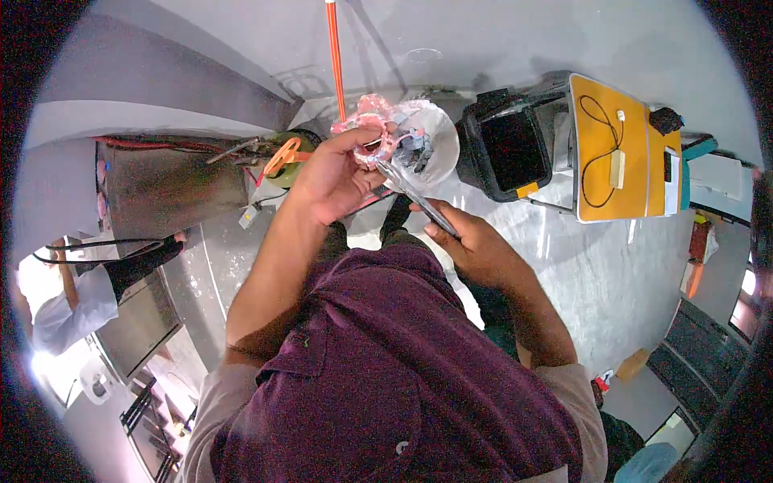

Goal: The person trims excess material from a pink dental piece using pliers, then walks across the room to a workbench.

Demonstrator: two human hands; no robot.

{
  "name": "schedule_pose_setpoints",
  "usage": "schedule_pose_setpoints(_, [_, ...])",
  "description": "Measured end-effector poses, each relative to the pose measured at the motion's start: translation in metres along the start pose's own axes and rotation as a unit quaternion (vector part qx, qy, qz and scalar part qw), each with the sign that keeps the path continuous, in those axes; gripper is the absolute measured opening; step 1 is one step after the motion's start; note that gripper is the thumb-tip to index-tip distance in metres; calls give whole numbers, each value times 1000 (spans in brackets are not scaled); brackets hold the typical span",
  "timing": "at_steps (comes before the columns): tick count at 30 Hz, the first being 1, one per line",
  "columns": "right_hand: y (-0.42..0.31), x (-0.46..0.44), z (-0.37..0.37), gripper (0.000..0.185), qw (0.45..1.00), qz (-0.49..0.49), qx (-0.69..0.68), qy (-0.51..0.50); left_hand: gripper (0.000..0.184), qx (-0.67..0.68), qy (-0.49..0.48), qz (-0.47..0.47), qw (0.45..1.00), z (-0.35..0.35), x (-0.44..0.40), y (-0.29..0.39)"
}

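My left hand (338, 179) is raised in front of me, its fingers closed around a pink and whitish ring-shaped piece (372, 153) with a rough, uneven edge. My right hand (475, 243) grips a long grey metal tool (425, 205), whose exact kind I cannot make out. The tool's narrow tip points up and left and reaches the lower edge of the ring-shaped piece; whether they touch is unclear. Behind both, a round white container (444, 146) holds grey and whitish bits. More rough pink material (373, 105) shows just beyond my left fingers.
An orange striped pole (336, 60) rises by the wall. Right of the container stand a black-framed bin-like box (511, 153) and a yellow-topped table (600, 189) with a black cable (586, 165). A metal cabinet (173, 181) is at left. Another person's sleeve (76, 310) shows far left.
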State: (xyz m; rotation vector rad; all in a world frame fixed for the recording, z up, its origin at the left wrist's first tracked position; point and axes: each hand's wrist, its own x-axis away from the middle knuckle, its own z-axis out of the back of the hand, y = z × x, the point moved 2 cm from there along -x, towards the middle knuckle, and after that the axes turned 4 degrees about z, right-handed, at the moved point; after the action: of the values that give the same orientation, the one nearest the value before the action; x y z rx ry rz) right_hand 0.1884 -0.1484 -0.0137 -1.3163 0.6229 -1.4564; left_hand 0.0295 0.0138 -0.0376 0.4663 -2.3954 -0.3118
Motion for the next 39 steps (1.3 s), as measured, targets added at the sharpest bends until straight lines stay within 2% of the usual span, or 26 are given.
schedule_pose_setpoints(5, [-1,3,6,41,997,36,-61,-37,27,-113,3,-4,994,-12,9,8])
schedule_pose_setpoints(7, [-3,2,7,40,983,1,-148,-112,25,-135,-30,-1,990,2,1,9])
schedule_pose_setpoints(8, [-1,2,8,40,982,1,-148,-113,23,-157,-63,2,986,7,-2,9])
schedule_pose_setpoints(10, [7,3,6,41,960,-27,-238,-146,23,-175,-63,-1,983,7,-4,10])
schedule_pose_setpoints(12, [15,0,6,42,961,-57,-231,-143,23,-193,-62,-4,979,8,-6,6])
schedule_pose_setpoints(14, [21,-3,0,43,961,-87,-223,-140,24,-235,112,-91,961,17,-11,-4])
schedule_pose_setpoints(15, [19,-5,-5,40,989,-41,-133,-52,19,-291,176,-131,931,8,-7,-5])
schedule_pose_setpoints(16, [15,-7,-9,38,998,5,-41,38,19,-291,175,-129,932,4,-9,-13])
schedule_pose_setpoints(17, [11,-8,-12,37,999,-27,-28,34,19,-407,197,-322,832,-2,-8,-14])
schedule_pose_setpoints(18, [11,-10,-18,37,999,-27,-28,34,19,-498,207,-496,681,-7,-5,-16])
schedule_pose_setpoints(19, [14,-12,-23,37,998,-21,-11,56,20,-507,203,-515,661,-6,-5,-15])
schedule_pose_setpoints(20, [15,-13,-27,36,997,-16,5,77,20,-507,202,-514,662,-5,-5,-18])
schedule_pose_setpoints(22, [13,-16,-27,35,997,-24,2,71,18,-356,186,-460,792,-18,1,-14])
schedule_pose_setpoints(23, [13,-17,-26,35,997,-8,2,81,13,-306,190,-390,847,-23,3,-9])
schedule_pose_setpoints(24, [13,-17,-26,35,996,7,1,90,13,-307,191,-389,847,-16,0,-6])
schedule_pose_setpoints(25, [14,-16,-26,35,996,7,0,90,11,-182,139,-294,928,-3,-7,-4])
schedule_pose_setpoints(26, [15,-16,-26,36,996,16,-2,90,9,-50,81,-190,977,6,-13,-5])
schedule_pose_setpoints(28, [17,-15,-25,36,995,23,-3,92,8,-22,51,-160,985,8,-14,-6])
schedule_pose_setpoints(30, [19,-14,-25,35,996,31,-42,73,10,41,80,-96,991,8,-14,-9])
schedule_pose_setpoints(31, [18,-13,-23,35,996,30,-42,73,10,41,81,-95,991,6,-13,-8])
schedule_pose_setpoints(33, [11,-11,-19,34,987,70,-144,20,11,46,82,-59,994,-2,-11,-8])
schedule_pose_setpoints(34, [15,-10,-18,34,987,69,-143,20,11,47,82,-59,994,4,-13,-6])
schedule_pose_setpoints(36, [21,-9,-20,33,984,5,-175,-25,14,49,-106,25,993,7,-15,0])
schedule_pose_setpoints(37, [19,-8,-19,33,984,6,-175,-26,14,50,-105,23,993,5,-13,-1])
schedule_pose_setpoints(39, [10,-8,-14,33,988,-17,-153,-27,15,-38,31,-83,995,-2,-8,-5])
